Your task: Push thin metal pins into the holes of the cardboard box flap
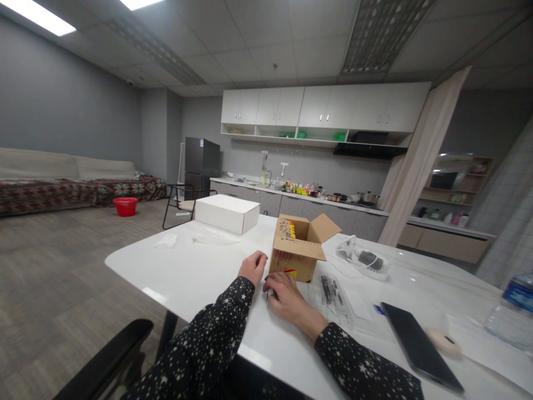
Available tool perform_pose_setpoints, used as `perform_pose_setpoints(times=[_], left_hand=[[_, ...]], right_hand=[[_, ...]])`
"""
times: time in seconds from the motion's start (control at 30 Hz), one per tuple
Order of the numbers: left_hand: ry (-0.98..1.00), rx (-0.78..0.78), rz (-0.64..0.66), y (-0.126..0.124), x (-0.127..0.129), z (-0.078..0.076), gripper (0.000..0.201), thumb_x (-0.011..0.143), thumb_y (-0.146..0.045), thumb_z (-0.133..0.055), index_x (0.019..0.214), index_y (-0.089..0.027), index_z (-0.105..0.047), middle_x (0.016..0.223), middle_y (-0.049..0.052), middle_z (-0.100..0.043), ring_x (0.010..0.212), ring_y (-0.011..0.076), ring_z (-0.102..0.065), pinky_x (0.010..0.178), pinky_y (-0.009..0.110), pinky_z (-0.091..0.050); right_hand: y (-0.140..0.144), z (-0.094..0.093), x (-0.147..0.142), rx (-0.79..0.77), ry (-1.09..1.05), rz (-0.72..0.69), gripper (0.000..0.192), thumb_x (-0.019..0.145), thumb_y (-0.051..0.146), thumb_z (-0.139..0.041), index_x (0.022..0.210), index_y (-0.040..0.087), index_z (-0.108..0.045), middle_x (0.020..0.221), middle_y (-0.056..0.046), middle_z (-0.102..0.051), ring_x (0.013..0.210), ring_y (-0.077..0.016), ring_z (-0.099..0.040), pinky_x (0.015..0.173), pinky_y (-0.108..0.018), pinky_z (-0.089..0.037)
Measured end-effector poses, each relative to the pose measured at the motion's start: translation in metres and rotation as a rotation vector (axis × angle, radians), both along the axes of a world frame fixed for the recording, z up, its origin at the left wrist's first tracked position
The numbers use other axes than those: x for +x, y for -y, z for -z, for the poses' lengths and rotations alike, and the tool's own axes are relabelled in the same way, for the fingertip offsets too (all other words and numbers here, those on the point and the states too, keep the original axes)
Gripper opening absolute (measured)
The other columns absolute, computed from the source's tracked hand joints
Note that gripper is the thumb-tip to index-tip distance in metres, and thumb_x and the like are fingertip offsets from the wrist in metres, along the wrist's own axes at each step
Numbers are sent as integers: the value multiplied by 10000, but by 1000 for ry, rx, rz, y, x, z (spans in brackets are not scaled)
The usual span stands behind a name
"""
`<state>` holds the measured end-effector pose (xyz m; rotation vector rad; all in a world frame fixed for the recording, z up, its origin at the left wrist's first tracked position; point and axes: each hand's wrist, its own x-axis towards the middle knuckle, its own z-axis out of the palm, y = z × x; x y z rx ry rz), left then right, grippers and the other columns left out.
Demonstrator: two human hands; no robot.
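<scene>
- Right hand (287, 297): flat on white table (200, 266), fingers curled narrow, pinching a small dark item (268, 293); identity too small to tell.
- Left hand (252, 266): loosely curled just left of it; whether holding anything cannot be told.
- Open cardboard box (297, 250): directly beyond both hands, nearly touching right knuckles; right hand nearer.
- Clear bag of dark parts (331, 291): just right of right hand, long axis running away from viewer.
- Black phone (418, 344): further right.

Two hands (252, 266) (287, 300), two boxes (227, 213) (300, 248), one phone (418, 344), one water bottle (512, 311), one red basin (125, 206).
</scene>
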<state>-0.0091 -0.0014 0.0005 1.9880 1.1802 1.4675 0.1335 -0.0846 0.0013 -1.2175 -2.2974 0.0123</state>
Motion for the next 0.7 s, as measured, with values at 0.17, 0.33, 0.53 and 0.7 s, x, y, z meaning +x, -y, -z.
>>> perform_pose_setpoints(times=[0.17,0.33,0.53,0.7], left_hand=[[6,-3,-1,0,1,1,303,866,-378,-404,787,-192,-629,705,5,-640,715,144,-576,659,245,-427],[14,-6,-9,2,2,-1,301,861,-373,-412,790,-193,-642,708,4,-649,704,144,-571,649,246,-428],[13,-1,-10,3,2,-2,304,866,-374,-410,784,-190,-639,711,2,-654,690,138,-567,655,246,-429],[17,0,-7,3,2,-1,298,864,-370,-414,788,-190,-639,712,2,-654,692,138,-569,657,245,-432]], right_hand=[[3,-1,-3,-26,54,14,210,767,55,-437,858,216,-536,991,-27,-566,998,-207,-445,891,-367,-295],[8,-6,-4,-41,124,-3,199,820,75,-394,894,227,-499,1051,-37,-534,1025,-211,-427,893,-387,-310],[11,-8,-3,-25,142,-14,163,842,97,-397,907,227,-469,1056,-40,-522,1025,-216,-425,899,-394,-320],[10,-7,-4,5,124,-25,149,840,99,-420,903,223,-473,1015,-34,-544,983,-205,-439,866,-364,-328]])
